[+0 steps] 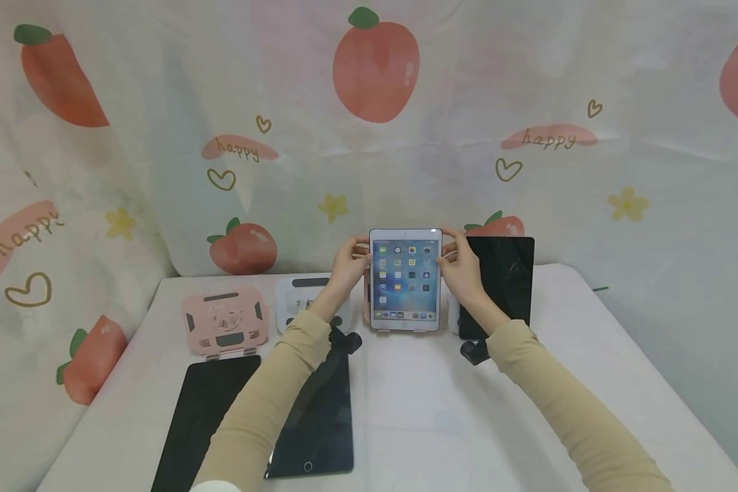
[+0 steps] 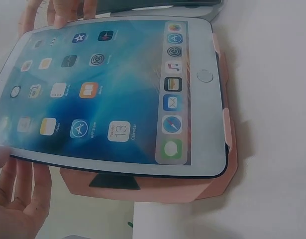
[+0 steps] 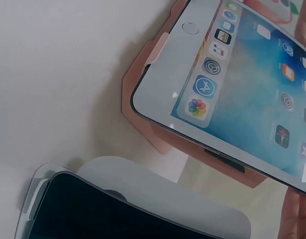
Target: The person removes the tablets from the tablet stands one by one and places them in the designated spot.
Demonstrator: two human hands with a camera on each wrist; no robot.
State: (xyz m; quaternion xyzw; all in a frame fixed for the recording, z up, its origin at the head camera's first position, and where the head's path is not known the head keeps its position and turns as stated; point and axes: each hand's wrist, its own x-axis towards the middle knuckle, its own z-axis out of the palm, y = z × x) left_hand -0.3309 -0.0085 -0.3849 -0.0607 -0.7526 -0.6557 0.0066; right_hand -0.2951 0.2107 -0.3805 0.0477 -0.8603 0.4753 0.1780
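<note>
A white-framed tablet (image 1: 404, 280) with its home screen lit stands upright, tipped back against a pink stand (image 2: 207, 189). The stand's small front lips hold the tablet's lower edge, in both wrist views. My left hand (image 1: 347, 266) grips the tablet's left edge near the top, thumb at the front rim and fingers behind. On the opposite edge, my right hand (image 1: 461, 266) pinches it the same way. Just right of that hand, a dark-screened tablet (image 1: 507, 280) leans on a white stand (image 3: 157, 189).
To the left are an unloaded pink stand (image 1: 226, 318) and a white stand (image 1: 289, 290) partly behind my left arm. Two black-screened tablets (image 1: 206, 403) (image 1: 320, 424) lie flat in front of them. Behind the white table (image 1: 418, 424) hangs a fruit-print curtain (image 1: 307, 68).
</note>
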